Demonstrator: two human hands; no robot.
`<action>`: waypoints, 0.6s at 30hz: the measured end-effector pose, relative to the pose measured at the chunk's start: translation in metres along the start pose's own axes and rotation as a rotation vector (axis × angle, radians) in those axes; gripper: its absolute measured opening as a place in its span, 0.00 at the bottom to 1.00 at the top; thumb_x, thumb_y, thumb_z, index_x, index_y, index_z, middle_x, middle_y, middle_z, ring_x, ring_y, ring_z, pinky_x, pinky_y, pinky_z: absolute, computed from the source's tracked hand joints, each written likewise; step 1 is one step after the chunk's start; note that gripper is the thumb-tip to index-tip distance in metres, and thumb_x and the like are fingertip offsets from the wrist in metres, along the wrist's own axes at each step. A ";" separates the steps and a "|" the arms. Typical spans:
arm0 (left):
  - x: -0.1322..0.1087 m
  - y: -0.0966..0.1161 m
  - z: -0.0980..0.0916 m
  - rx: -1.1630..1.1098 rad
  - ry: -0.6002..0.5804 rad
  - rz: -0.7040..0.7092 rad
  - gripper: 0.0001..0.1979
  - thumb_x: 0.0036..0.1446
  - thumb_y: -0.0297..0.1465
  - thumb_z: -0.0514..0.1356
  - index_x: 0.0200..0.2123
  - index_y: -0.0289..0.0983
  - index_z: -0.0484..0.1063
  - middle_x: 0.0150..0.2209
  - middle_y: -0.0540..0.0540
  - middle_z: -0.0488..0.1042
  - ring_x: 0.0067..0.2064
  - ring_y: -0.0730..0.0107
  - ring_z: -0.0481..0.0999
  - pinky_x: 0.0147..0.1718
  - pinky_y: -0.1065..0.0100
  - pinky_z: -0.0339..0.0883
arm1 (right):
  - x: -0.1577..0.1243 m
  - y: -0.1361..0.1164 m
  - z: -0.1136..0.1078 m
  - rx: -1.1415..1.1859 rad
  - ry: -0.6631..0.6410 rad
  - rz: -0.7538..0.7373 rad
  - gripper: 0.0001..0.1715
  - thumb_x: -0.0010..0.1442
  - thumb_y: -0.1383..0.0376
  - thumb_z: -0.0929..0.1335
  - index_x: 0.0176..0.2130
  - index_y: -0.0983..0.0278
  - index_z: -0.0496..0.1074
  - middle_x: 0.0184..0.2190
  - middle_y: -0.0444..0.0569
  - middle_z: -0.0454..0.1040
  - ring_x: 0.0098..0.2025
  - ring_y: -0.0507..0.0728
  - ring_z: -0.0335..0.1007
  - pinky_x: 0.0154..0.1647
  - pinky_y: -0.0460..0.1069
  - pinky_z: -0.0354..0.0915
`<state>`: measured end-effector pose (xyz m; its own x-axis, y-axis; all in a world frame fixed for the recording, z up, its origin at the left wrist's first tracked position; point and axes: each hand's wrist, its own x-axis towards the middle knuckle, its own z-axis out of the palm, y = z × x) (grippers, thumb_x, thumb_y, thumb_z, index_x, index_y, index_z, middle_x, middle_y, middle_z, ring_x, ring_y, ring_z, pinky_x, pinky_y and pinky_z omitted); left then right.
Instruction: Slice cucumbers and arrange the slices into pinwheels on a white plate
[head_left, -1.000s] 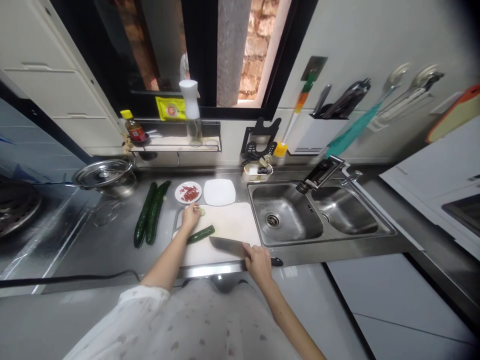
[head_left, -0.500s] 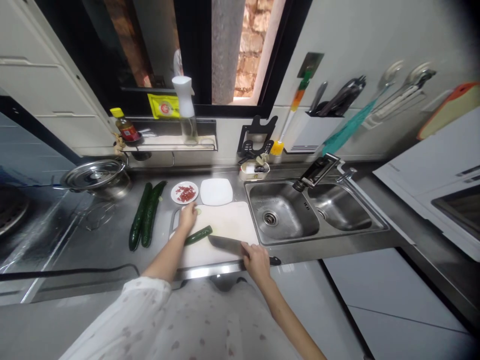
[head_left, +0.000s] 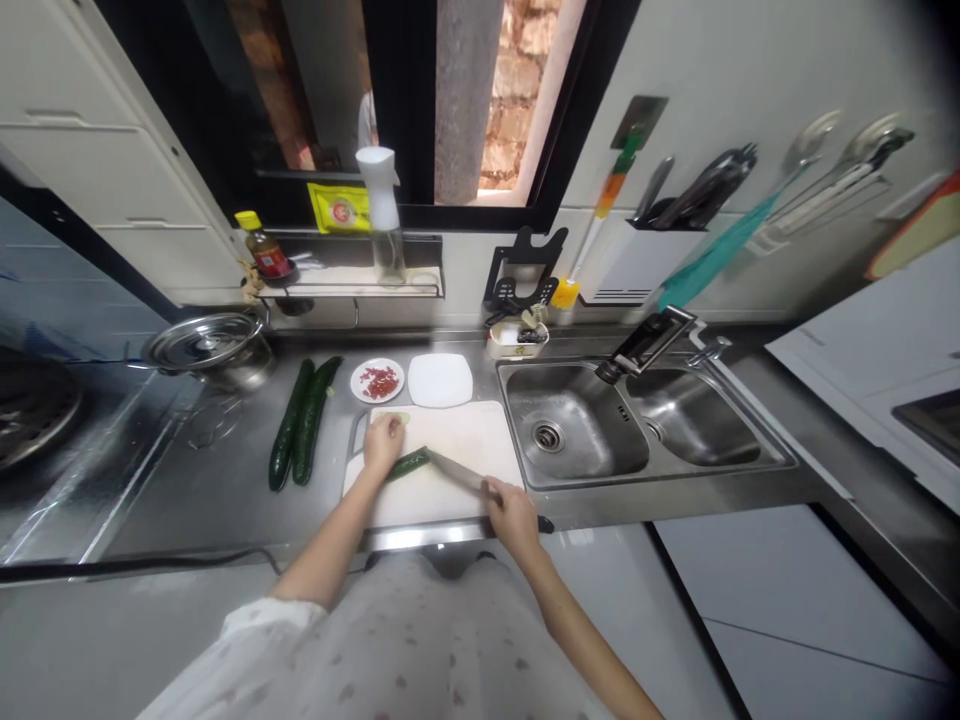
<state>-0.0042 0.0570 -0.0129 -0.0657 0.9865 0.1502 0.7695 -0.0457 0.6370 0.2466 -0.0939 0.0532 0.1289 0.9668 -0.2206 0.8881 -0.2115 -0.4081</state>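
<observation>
A white cutting board (head_left: 472, 432) lies on the steel counter with a short cucumber piece (head_left: 411, 461) on it. My right hand (head_left: 512, 513) is wrapped round the handle of a knife (head_left: 459, 472), whose tip is at the right end of the cucumber piece. My left hand (head_left: 384, 443) is closed over the board's left part, above the cucumber piece; what its fingers hold, if anything, is too small to name. Pale green slices (head_left: 401, 416) lie beside its fingertips. Behind the board are a plate of chopped red bits (head_left: 377, 381) and a bare white plate (head_left: 440, 380).
Two whole cucumbers (head_left: 306, 421) lie left of the board, with a lidded steel pot (head_left: 214, 350) behind them. A double sink (head_left: 574, 425) with a black faucet (head_left: 637, 345) is on the right. Another black handle (head_left: 545, 524) sticks out at the board's front right corner.
My left hand has moved nearer to me, off the slices by the board's back edge. The knife blade has turned, and its tip has come up to the cucumber piece. The view has shifted slightly.
</observation>
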 end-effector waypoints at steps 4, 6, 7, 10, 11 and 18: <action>-0.028 0.003 -0.002 -0.024 -0.050 0.162 0.09 0.59 0.34 0.56 0.37 0.37 0.74 0.37 0.44 0.75 0.40 0.62 0.72 0.41 0.63 0.65 | 0.012 -0.012 -0.001 0.117 -0.011 0.026 0.22 0.66 0.63 0.58 0.53 0.62 0.72 0.48 0.49 0.76 0.49 0.55 0.70 0.48 0.45 0.59; -0.040 0.005 -0.003 -0.018 -0.061 0.247 0.10 0.61 0.35 0.55 0.38 0.38 0.75 0.38 0.44 0.75 0.42 0.62 0.71 0.43 0.62 0.64 | 0.020 -0.020 -0.001 0.098 -0.031 0.018 0.21 0.67 0.62 0.57 0.52 0.62 0.72 0.45 0.49 0.78 0.47 0.55 0.72 0.44 0.44 0.60; -0.044 0.006 -0.004 -0.014 -0.072 0.288 0.10 0.62 0.35 0.55 0.39 0.38 0.75 0.38 0.44 0.75 0.43 0.62 0.71 0.43 0.62 0.64 | 0.024 -0.025 -0.001 0.067 -0.048 0.016 0.21 0.67 0.61 0.57 0.51 0.61 0.72 0.43 0.49 0.78 0.45 0.55 0.73 0.41 0.44 0.60; -0.054 0.006 -0.004 0.003 -0.110 0.378 0.11 0.62 0.35 0.55 0.41 0.40 0.75 0.39 0.45 0.75 0.43 0.63 0.71 0.44 0.62 0.64 | 0.035 -0.038 0.000 -0.048 -0.105 0.025 0.19 0.67 0.62 0.57 0.48 0.63 0.72 0.39 0.51 0.79 0.41 0.55 0.73 0.38 0.44 0.58; -0.055 0.006 -0.003 0.008 -0.117 0.395 0.11 0.62 0.35 0.55 0.42 0.41 0.76 0.39 0.45 0.75 0.43 0.63 0.70 0.44 0.62 0.63 | 0.038 -0.043 0.001 -0.072 -0.125 0.015 0.19 0.67 0.62 0.57 0.47 0.63 0.73 0.39 0.51 0.79 0.41 0.55 0.73 0.37 0.45 0.58; -0.058 -0.003 0.004 0.014 -0.132 0.466 0.12 0.63 0.33 0.54 0.46 0.43 0.76 0.40 0.46 0.75 0.43 0.66 0.70 0.42 0.65 0.64 | 0.044 -0.069 0.008 -0.115 -0.176 -0.068 0.18 0.65 0.65 0.58 0.46 0.63 0.73 0.41 0.54 0.78 0.43 0.56 0.73 0.39 0.46 0.59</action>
<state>-0.0004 0.0008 -0.0263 0.3683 0.8732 0.3191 0.7062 -0.4860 0.5148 0.1878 -0.0379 0.0647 -0.0030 0.9363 -0.3513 0.9377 -0.1194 -0.3262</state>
